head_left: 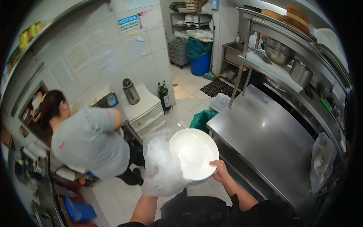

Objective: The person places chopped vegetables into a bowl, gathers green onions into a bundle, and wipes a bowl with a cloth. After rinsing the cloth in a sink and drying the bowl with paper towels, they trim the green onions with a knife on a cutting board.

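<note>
Bowl [194, 154], white and wide, held out above the tiled floor [113, 192], near the steel table [257, 121] but not set on it. Right hand [222, 172] closed on the rim, thumb laid over the edge, other fingers mostly hidden beneath. Left hand [154, 174] only faintly visible through a crumpled clear plastic bag [160, 159], with no telling how far open or whether gripping bag, bowl or both. Plastic apparently touching the left side of the bowl and covering part of the rim. Judging by the pose, at a step of handling bowl and bag together. Called for next, probably: a firm right-hand hold, a steady bowl and plastic kept clear of the rim, with care around the nearby person [92, 142] in a grey shirt.
</note>
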Available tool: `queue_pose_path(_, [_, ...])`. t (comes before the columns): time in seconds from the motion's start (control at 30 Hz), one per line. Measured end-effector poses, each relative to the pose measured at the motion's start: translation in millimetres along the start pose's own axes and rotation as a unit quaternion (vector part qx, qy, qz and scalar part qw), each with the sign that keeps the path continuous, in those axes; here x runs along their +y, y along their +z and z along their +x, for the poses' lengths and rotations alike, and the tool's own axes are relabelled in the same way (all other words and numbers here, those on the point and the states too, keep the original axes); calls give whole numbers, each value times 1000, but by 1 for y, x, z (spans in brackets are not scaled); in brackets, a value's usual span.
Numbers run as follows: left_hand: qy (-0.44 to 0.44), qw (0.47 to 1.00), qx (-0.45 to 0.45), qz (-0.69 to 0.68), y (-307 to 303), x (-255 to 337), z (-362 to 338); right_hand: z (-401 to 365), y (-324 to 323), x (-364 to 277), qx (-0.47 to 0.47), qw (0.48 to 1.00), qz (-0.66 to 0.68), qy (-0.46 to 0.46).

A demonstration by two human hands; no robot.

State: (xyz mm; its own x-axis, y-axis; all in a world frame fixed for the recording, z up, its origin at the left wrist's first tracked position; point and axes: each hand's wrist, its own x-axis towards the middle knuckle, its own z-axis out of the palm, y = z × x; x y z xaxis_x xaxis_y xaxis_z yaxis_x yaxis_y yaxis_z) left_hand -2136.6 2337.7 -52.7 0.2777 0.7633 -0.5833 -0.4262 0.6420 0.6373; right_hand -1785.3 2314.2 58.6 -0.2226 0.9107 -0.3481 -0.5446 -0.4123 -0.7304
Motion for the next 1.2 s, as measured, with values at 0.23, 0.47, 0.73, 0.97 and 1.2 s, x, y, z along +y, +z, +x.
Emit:
queue_pose_path(0.23, [1,994,-94,60,71,210,174,147,28,-108,129,978,63,-152])
queue_pose_path(0.47, [113,983,47,134,50,348,370,305,-6,-185,179,946,15,-269])
queue_pose_path(0.73, [188,878,235,372,-3,425,515,506,-6,-243,235,945,44,-222])
queue_pose_path(0.97, [147,930,243,234,31,509,734,695,-24,-327,272,933,70,-226])
queue_pose_path(1.2, [147,934,170,279,223,697,901,762,-37,-400,380,876,93,-281])
